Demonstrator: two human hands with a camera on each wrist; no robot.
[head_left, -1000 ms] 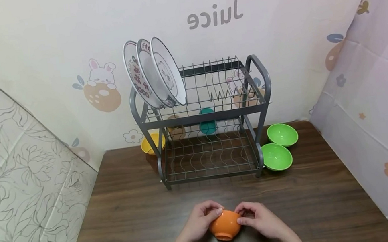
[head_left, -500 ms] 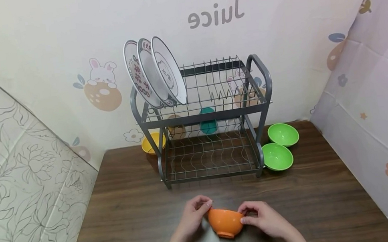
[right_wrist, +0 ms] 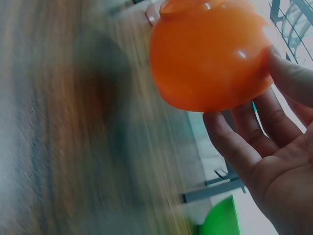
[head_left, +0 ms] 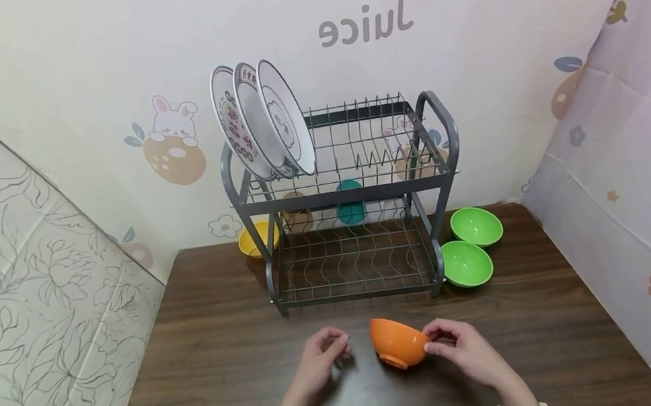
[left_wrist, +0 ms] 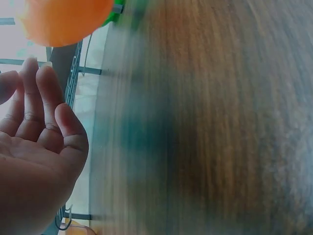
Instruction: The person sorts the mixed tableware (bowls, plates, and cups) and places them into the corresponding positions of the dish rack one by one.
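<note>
My right hand (head_left: 462, 349) pinches an orange bowl (head_left: 399, 343) by its right rim, thumb on the near side and fingers behind. The bowl tilts, its left side higher, and hangs above the table in front of the dish rack. In the right wrist view the thumb lies against the outer wall of the orange bowl (right_wrist: 210, 58). My left hand (head_left: 321, 363) is apart from the bowl, to its left, with relaxed, slightly bent fingers holding nothing. The left wrist view shows its palm and fingers (left_wrist: 32, 105) below the bowl's blurred edge.
A two-tier dish rack (head_left: 343, 196) stands at the back, with white patterned plates (head_left: 285, 120) upright at its upper left. Two green bowls (head_left: 467, 263) sit right of it, a yellow bowl (head_left: 253, 240) left. A teal cup (head_left: 350, 203) shows behind the rack. Dark wooden table (head_left: 219, 378) beneath.
My left hand has let go of the orange bowl and drawn slightly left. The right hand has carried the bowl to the right and toward the rack, tilting it.
</note>
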